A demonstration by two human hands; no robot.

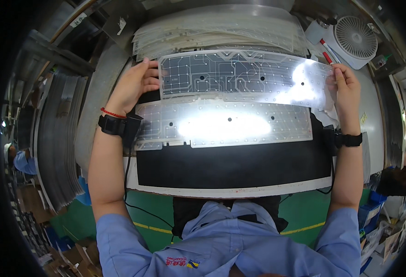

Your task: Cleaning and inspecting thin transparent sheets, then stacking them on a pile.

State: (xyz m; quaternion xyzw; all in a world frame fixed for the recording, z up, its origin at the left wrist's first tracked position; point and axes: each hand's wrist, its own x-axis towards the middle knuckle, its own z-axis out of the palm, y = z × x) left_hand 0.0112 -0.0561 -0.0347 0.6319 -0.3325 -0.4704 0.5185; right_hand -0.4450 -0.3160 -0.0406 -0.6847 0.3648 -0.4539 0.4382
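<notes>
Plastic circuit sheet [240, 77], held, runs lengthwise left to right.

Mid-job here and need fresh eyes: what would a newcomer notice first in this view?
First, the lower circuit sheet, glaring white on the black mat mid-view. Next, the upper circuit sheet just beyond it, with the left hand at its left end and the right hand gripping its right end. Then the white fan at upper right.

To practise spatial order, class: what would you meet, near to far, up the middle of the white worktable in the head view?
Black rectangular mat → translucent rectangular circuit sheet over it → second translucent circuit sheet, gripped by the right hand → pile of translucent, pale sheets.
</notes>
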